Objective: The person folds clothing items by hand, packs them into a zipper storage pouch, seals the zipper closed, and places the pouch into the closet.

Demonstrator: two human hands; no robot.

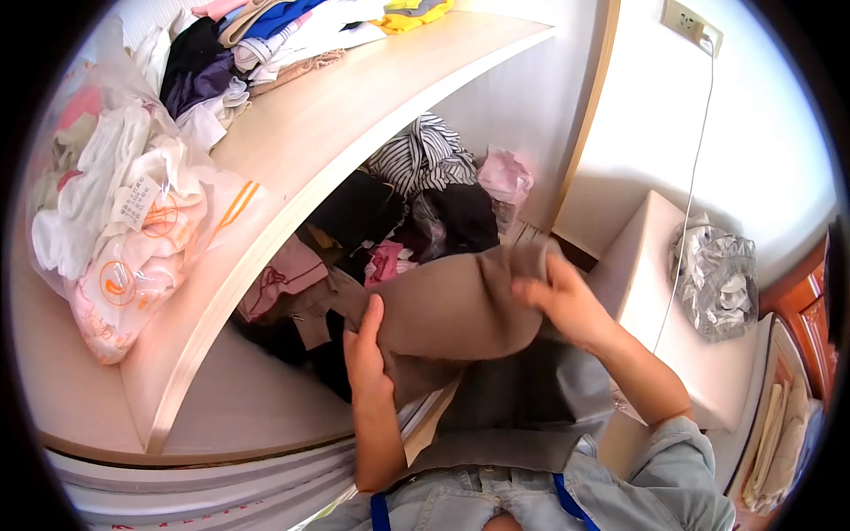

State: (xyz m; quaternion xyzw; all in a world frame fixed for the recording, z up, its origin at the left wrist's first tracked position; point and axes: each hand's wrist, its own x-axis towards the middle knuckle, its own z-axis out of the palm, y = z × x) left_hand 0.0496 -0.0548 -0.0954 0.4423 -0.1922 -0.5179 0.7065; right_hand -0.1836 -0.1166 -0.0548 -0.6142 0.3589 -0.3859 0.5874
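Note:
A brown garment (456,305) is stretched between my two hands in front of the lower shelf; its exact kind I cannot make out. My left hand (367,358) grips its left side, thumb up. At its upper right edge, my right hand (567,305) has its fingers closed on the cloth, slightly blurred. More brown cloth (500,451) lies against my body. Just behind the garment, a pile holds a striped black-and-white cloth (425,155), black clothes (354,208), a pink piece (387,263) and a dusty-pink folded cloth (282,279).
On the curved upper shelf (354,93) sit folded clothes (274,31) and a clear plastic bag of light clothing (133,239). A pink bag (506,177) lies at the compartment's back right. To the right are a pale box-like surface (651,239), a silvery plastic bag (719,279) and a hanging cable (695,168).

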